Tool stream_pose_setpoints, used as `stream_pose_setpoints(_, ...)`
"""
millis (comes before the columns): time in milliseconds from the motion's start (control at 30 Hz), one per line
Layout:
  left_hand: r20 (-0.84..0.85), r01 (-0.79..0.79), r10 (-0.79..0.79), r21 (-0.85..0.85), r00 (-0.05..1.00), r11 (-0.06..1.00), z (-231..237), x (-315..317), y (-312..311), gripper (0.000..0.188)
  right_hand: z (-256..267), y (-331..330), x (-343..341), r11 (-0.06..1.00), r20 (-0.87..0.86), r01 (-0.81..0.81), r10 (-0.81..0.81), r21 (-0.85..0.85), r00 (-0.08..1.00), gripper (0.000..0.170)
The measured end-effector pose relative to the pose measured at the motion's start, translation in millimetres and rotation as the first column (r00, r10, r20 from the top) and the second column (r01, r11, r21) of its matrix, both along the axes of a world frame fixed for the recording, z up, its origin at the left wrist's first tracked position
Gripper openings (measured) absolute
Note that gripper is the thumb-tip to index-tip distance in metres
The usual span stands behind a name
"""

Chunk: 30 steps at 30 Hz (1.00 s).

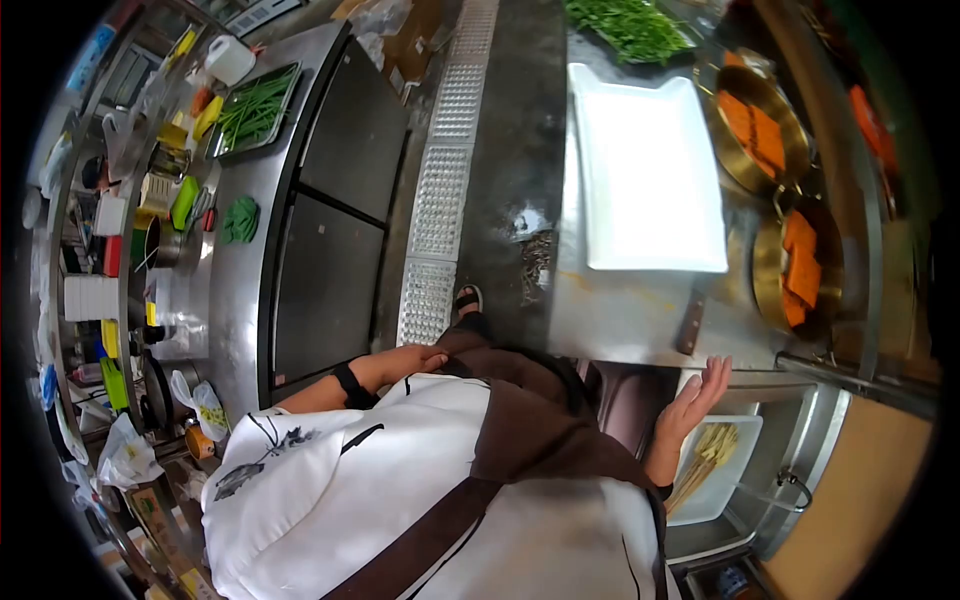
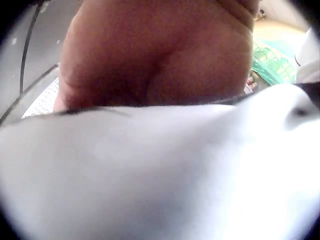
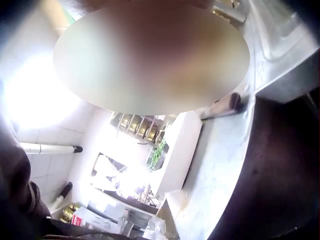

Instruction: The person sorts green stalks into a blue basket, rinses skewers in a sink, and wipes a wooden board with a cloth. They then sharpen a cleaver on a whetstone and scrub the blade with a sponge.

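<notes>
In the head view my left hand (image 1: 425, 358) rests against the brown apron (image 1: 530, 430) at my waist, fingers loosely bent. The left wrist view shows mostly its palm (image 2: 160, 55) above white cloth; its fingertips are hidden. My right hand (image 1: 697, 395) is raised at the counter's near edge, fingers extended and holding nothing. Just beyond it lies a knife with a brown handle (image 1: 690, 325), its blade partly covered by a white rectangular tray (image 1: 650, 180). A blurred patch hides most of the right hand's surroundings in the right wrist view.
Brass pans (image 1: 770, 270) with orange slabs stand right of the tray, leafy greens (image 1: 630, 30) behind it. A sink (image 1: 790, 430) at my right holds a white tub (image 1: 745, 440) with thin sticks. At left, a steel counter (image 1: 240, 290) bears a tray of green stalks (image 1: 255, 112).
</notes>
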<state>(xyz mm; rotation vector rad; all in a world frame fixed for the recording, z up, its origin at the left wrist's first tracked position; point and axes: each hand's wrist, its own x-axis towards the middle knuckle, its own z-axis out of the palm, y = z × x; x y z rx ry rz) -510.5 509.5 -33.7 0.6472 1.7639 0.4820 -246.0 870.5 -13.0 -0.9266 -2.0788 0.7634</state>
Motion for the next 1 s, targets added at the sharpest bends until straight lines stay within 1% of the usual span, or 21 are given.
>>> stream_pose_setpoints(33,0.010,-0.008,0.008,-0.003,1.000,1.000,3.5,-12.1,-8.5,0.043,1.6,-9.1,-20.1,1.000,0.010,-0.008,0.008,-0.003,1.000,0.042)
stream_pose_setpoints(100,-0.034,-0.050,0.049,-0.014,0.998,0.999,5.9,-34.7,-29.4,0.041,3.2,-28.8,-60.1,0.994,0.002,-0.071,0.072,-0.085,0.997,0.041)
stream_pose_setpoints(133,-0.087,-0.055,0.057,0.025,0.995,0.998,-2.0,-45.6,-45.9,0.040,6.9,-39.6,-82.7,0.987,0.047,-0.095,0.102,-0.130,0.994,0.040)
stream_pose_setpoints(233,-0.034,-0.061,0.060,-0.025,0.998,0.998,23.6,-96.3,-60.6,0.042,13.2,-65.3,-157.4,0.958,0.077,-0.246,0.259,-0.150,0.963,0.040)
stream_pose_setpoints(267,-0.074,-0.069,0.065,-0.056,0.995,0.996,24.9,-110.0,-68.0,0.042,16.1,-70.1,-179.7,0.957,0.087,-0.246,0.261,-0.154,0.961,0.040)
stream_pose_setpoints(300,-0.070,-0.070,0.066,-0.056,0.995,0.996,27.6,-121.5,-75.3,0.042,19.8,-74.7,-201.2,0.940,0.103,-0.301,0.319,-0.164,0.942,0.040)
stream_pose_setpoints(333,-0.124,-0.110,0.103,-0.053,0.987,0.993,32.0,-131.0,-82.1,0.043,23.6,-79.9,-220.4,0.919,0.115,-0.354,0.376,-0.176,0.919,0.040)
stream_pose_setpoints(367,-0.183,-0.148,0.138,-0.046,0.973,0.988,37.7,-142.0,-87.0,0.043,27.2,-83.9,-238.9,0.918,0.111,-0.354,0.376,-0.177,0.920,0.040)
stream_pose_setpoints(433,-0.192,-0.176,0.169,-0.021,0.967,0.984,47.5,-164.7,-92.1,0.045,32.7,-88.6,-271.1,0.892,0.080,-0.421,0.437,-0.161,0.896,0.040)
stream_pose_setpoints(467,-0.193,-0.230,0.225,-0.002,0.955,0.973,47.2,-174.0,-94.6,0.046,33.3,-88.6,-284.6,0.886,0.084,-0.440,0.454,-0.145,0.887,0.041)
stream_pose_setpoints(500,-0.190,-0.283,0.281,0.017,0.941,0.959,46.8,-182.3,-94.9,0.047,36.2,-89.8,-298.4,0.887,0.086,-0.438,0.452,-0.144,0.888,0.041)
stream_pose_setpoints(567,-0.193,-0.315,0.309,-0.001,0.931,0.949,44.3,-197.1,-91.6,0.050,43.7,-88.8,-324.7,0.852,0.117,-0.493,0.515,-0.176,0.849,0.040)
stream_pose_setpoints(633,-0.067,-0.472,0.471,0.005,0.879,0.882,30.6,-209.0,-87.4,0.050,43.1,-82.2,-347.2,0.835,0.161,-0.529,0.548,-0.150,0.821,0.040)
stream_pose_setpoints(667,-0.060,-0.480,0.479,0.003,0.876,0.877,24.5,-214.3,-84.2,0.050,43.5,-79.8,-360.1,0.824,0.163,-0.542,0.565,-0.167,0.809,0.040)
stream_pose_setpoints(733,-0.227,-0.361,0.396,0.183,0.890,0.915,16.2,-226.4,-78.7,0.051,40.0,-74.9,-387.0,0.810,0.148,-0.555,0.582,-0.190,0.800,0.039)
stream_pose_setpoints(767,-0.226,-0.367,0.399,0.173,0.888,0.914,16.0,-236.4,-76.5,0.051,35.2,-71.4,-402.0,0.805,0.147,-0.558,0.588,-0.200,0.796,0.039)
stream_pose_setpoints(833,-0.075,-0.461,0.470,0.108,0.879,0.881,16.2,-257.6,-68.7,0.049,23.2,-60.7,-432.8,0.760,0.050,-0.598,0.627,-0.255,0.777,0.036)
stream_pose_setpoints(867,-0.075,-0.466,0.474,0.098,0.877,0.879,19.2,-269.4,-62.6,0.049,20.3,-55.8,-450.0,0.751,0.024,-0.612,0.636,-0.250,0.771,0.036)
stream_pose_setpoints(933,-0.072,-0.516,0.512,-0.051,0.856,0.855,32.9,-299.6,-43.6,0.048,17.8,-36.7,-482.6,0.734,0.015,-0.628,0.653,-0.259,0.757,0.036)
stream_pose_setpoints(967,-0.085,-0.513,0.508,-0.049,0.857,0.857,38.9,-315.4,-31.7,0.048,18.8,-24.7,-501.5,0.723,0.006,-0.643,0.666,-0.253,0.746,0.036)
stream_pose_setpoints(1000,-0.141,-0.497,0.486,-0.051,0.862,0.866,47.0,-328.8,-21.3,0.046,21.2,-13.8,-518.1,0.733,0.001,-0.623,0.648,-0.273,0.762,0.036)
